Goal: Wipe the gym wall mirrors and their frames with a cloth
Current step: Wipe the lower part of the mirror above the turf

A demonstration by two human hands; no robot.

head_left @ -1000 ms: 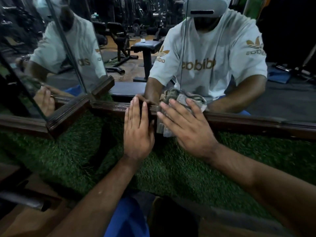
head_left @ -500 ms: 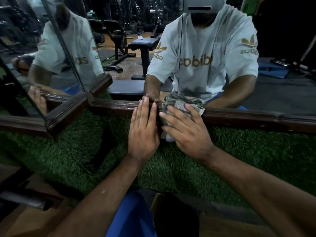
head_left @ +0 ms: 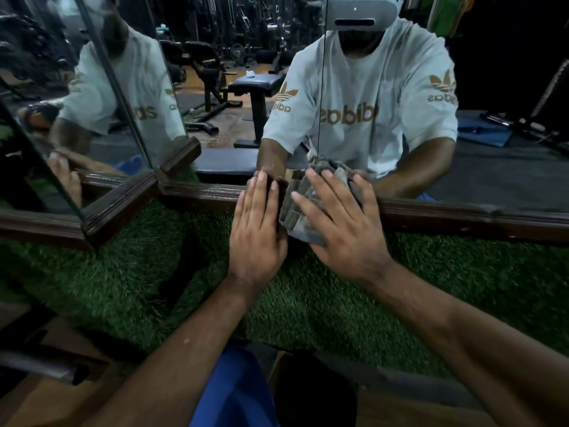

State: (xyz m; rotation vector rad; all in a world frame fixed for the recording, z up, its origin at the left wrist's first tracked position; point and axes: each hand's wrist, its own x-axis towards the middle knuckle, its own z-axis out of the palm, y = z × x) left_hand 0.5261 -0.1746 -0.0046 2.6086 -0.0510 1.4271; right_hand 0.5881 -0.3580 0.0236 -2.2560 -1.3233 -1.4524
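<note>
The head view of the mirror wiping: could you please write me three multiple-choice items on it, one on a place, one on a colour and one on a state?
1. Where is the cloth?
A. on the lower frame, under the right hand
B. on the turf
C. on the bench seen in the mirror

2. What colour is the turf below the frame?
A. red
B. green
C. white

3. How does the left hand lie?
A. clenched in a fist
B. pinching the cloth
C. flat, fingers straight, beside the cloth

Answers:
1 A: the cloth is bunched against the wooden frame with the right hand's fingers spread over it.
2 B: the grass-like surface is plainly green.
3 C: its fingers reach straight up over the frame, and it holds nothing.
</note>
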